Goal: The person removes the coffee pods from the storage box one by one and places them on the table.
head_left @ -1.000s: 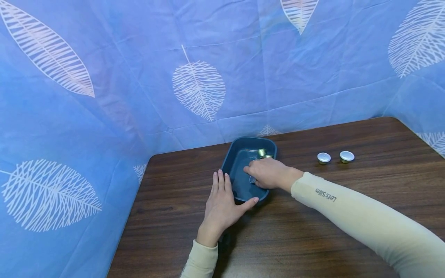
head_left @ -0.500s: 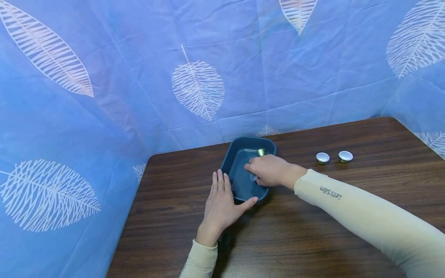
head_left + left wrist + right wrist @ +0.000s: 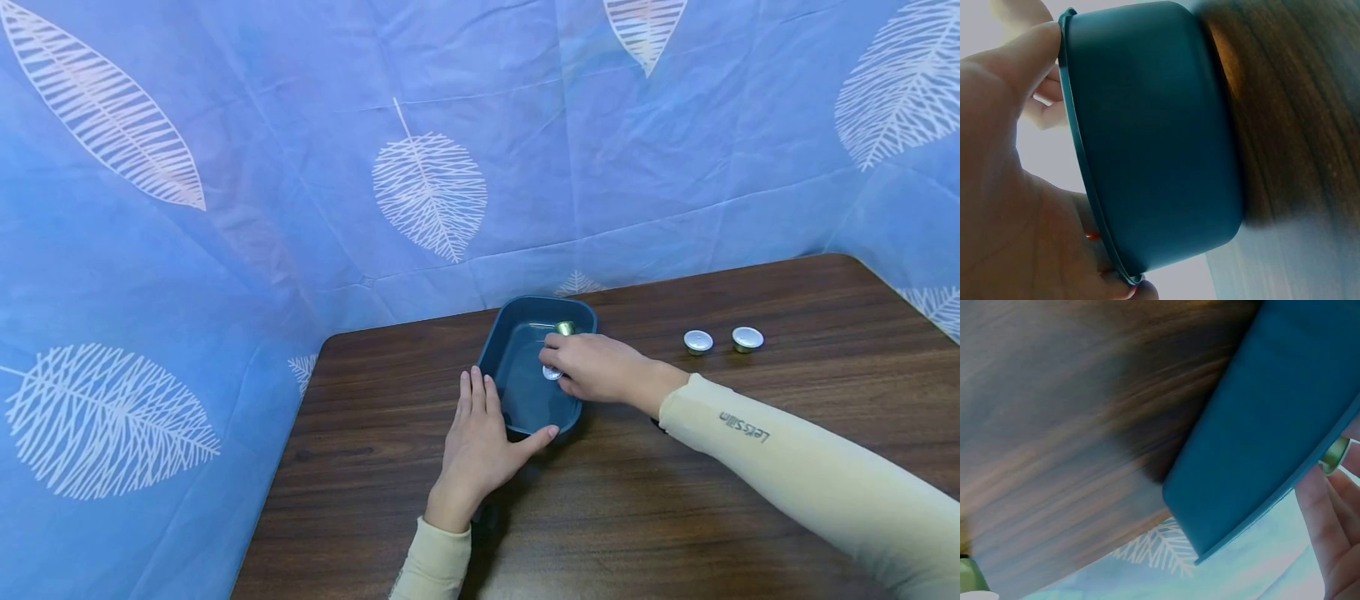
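A dark teal rectangular tray [image 3: 525, 412] stands near the table's back edge. My left hand [image 3: 480, 446] spans its near-left corner, fingers straight along the left rim and thumb on the near rim. In the left wrist view the thumb and fingertips rest on the tray's rim [image 3: 1079, 134]. My right hand [image 3: 596, 367] is over the tray's right side and pinches a small coffee capsule [image 3: 552, 373] with a silver lid. The right wrist view shows this green-gold capsule [image 3: 1335, 454] between the fingers, at the rim. Another gold capsule [image 3: 564, 328] lies behind the hand inside the tray.
Two coffee capsules stand lid up to the right, a left one [image 3: 698, 342] and a right one [image 3: 747, 339]. The brown wooden table [image 3: 637, 517] ends at a blue leaf-patterned cloth [image 3: 517, 183] hanging behind it.
My right hand has shifted slightly right and back within the tray, and the silver-lidded capsule has moved along with it. My left hand has stayed in place on the rim.
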A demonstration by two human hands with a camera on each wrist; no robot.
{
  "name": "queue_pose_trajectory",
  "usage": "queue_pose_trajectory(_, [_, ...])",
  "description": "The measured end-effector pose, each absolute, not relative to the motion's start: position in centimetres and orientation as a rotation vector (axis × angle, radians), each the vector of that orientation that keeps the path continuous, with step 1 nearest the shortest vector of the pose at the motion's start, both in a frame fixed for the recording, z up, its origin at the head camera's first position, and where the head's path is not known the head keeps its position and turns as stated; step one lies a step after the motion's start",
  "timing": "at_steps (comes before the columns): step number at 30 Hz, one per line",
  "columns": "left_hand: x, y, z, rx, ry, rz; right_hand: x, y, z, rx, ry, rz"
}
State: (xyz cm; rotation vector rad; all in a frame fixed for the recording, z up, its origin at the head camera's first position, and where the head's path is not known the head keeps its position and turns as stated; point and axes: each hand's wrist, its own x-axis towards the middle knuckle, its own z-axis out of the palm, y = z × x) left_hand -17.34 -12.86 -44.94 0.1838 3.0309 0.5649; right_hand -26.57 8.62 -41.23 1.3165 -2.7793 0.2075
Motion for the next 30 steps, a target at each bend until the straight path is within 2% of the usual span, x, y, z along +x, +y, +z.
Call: queue_pose_trajectory(30, [-17.3,-12.7,-44.9,0.162,3.034,0.57,-26.8,13.9,-41.6,0.99,-2.488,0.56])
